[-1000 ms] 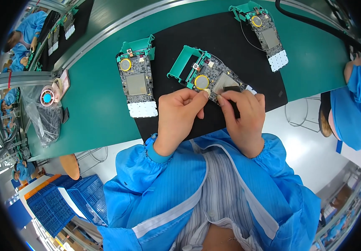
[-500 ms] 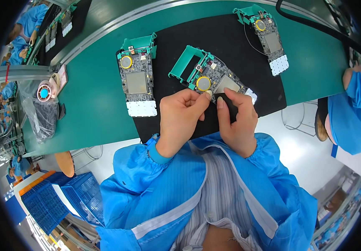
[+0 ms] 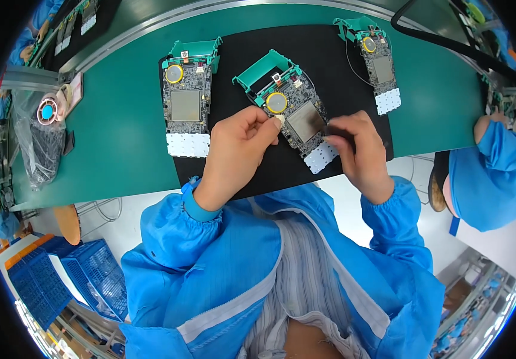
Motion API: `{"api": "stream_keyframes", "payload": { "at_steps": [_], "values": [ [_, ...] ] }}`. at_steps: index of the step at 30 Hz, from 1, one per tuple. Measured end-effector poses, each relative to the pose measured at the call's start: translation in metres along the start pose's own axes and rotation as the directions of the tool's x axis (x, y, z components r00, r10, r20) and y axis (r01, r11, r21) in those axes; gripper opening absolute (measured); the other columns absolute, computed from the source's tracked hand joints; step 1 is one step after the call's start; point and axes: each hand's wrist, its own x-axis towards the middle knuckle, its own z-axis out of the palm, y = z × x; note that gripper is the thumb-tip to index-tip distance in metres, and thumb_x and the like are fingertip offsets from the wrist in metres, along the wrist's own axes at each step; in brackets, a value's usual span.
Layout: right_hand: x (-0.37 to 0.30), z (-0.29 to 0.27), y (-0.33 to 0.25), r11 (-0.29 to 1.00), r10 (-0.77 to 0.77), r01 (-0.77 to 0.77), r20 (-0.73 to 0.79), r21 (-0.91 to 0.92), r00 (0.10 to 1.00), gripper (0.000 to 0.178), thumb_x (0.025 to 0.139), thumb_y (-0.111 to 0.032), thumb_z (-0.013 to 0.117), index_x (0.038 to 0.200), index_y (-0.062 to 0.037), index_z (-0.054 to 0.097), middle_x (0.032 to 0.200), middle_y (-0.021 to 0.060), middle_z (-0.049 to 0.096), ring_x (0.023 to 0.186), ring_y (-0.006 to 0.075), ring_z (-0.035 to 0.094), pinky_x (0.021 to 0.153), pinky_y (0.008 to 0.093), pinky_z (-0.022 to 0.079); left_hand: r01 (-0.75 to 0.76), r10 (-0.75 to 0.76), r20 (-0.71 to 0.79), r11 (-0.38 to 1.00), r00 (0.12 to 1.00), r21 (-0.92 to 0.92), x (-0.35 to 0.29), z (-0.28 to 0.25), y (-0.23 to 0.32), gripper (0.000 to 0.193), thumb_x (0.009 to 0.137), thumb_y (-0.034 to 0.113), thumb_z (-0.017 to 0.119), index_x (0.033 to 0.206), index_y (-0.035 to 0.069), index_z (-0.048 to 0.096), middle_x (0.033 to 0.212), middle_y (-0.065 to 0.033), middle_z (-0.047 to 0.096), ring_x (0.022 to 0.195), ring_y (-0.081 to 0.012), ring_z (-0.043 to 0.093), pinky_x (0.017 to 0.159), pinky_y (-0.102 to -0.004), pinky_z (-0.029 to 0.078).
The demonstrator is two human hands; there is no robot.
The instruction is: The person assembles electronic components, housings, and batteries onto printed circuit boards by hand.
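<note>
A grey circuit board (image 3: 303,121) lies tilted in front of me, with a yellow-ringed round cell, a square metal shield and a white perforated plate at its near end. A green plastic frame (image 3: 264,69) is attached to its far end. My left hand (image 3: 240,140) is closed in a pinch on the board's left edge, close to the round cell; a pale spot shows at the thumb tip, which I cannot make out. Beside the right edge, my right hand (image 3: 359,146) has its thumb and index finger apart, holding nothing visible.
Similar boards lie at left (image 3: 186,105) and far right (image 3: 382,69), on or beside a black mat (image 3: 342,66) over a green table (image 3: 120,107). A small fan (image 3: 47,112) and clear plastic bag (image 3: 37,149) sit left. A black cable (image 3: 443,42) crosses far right. Coworkers sit nearby.
The middle board has turned clockwise, its white plate swinging toward me. My right hand has moved off to the right and opened; my left hand keeps its pinch. The whole view has shifted slightly.
</note>
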Motion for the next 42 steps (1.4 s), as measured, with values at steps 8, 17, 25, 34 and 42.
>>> {"api": "stream_keyframes", "payload": {
  "at_steps": [8,17,25,34,42],
  "values": [
    [0.025,-0.01,0.004,0.837,-0.402,0.475,0.285,-0.272,0.87,0.021,0.066,-0.006,0.067,0.085,-0.0071,0.059,0.091,0.008,0.057,0.087,0.0239,0.056,0.076,0.0357,0.043,-0.024,0.021,0.033,0.997,0.999,0.075,0.003,-0.012,-0.004,0.021,0.086,0.015,0.067,0.075,-0.003,0.063,0.06,-0.0024,0.06,0.054,-0.0032,0.049,0.047,-0.0198,0.035],
    [0.03,-0.004,-0.002,0.834,-0.473,0.535,0.325,-0.137,0.819,0.017,0.061,-0.01,0.062,0.075,-0.0057,0.054,0.077,0.0056,0.048,0.074,0.0202,0.05,0.068,0.0322,0.044,-0.079,0.09,-0.065,0.986,0.994,0.144,0.005,0.004,-0.015,0.024,0.084,0.017,0.07,0.072,-0.002,0.061,0.057,-0.003,0.058,0.05,-0.0051,0.049,0.044,-0.0223,0.036],
    [0.017,0.002,-0.023,0.894,-0.309,0.369,0.246,-0.254,0.919,0.015,0.063,-0.005,0.063,0.077,-0.006,0.057,0.076,0.0055,0.05,0.073,0.021,0.051,0.064,0.0309,0.045,-0.069,0.072,-0.025,0.989,0.997,0.129,0.0,-0.003,-0.01,0.019,0.086,0.013,0.067,0.076,-0.001,0.06,0.062,-0.0013,0.059,0.054,-0.0034,0.049,0.047,-0.0204,0.036],
    [0.022,0.02,-0.032,0.973,-0.094,0.108,0.081,-0.205,0.992,0.015,0.081,-0.006,0.068,0.092,-0.0025,0.059,0.065,0.0115,0.061,0.053,0.0241,0.061,0.048,0.0304,0.046,-0.078,0.078,0.074,0.997,0.994,-0.001,0.002,-0.006,-0.009,0.017,0.088,0.011,0.064,0.079,-0.003,0.06,0.066,-0.0028,0.062,0.059,-0.0033,0.052,0.052,-0.0192,0.039],
    [0.006,0.001,-0.037,0.985,0.171,-0.171,0.044,-0.005,0.984,0.013,0.083,-0.008,0.067,0.092,-0.0022,0.058,0.064,0.0095,0.06,0.051,0.0176,0.059,0.048,0.0272,0.045,-0.066,0.066,-0.058,0.998,0.996,0.011,-0.007,0.005,-0.005,0.02,0.086,0.014,0.065,0.078,-0.004,0.06,0.06,-0.0045,0.061,0.054,-0.0058,0.054,0.048,-0.0229,0.041]
  ]
}}
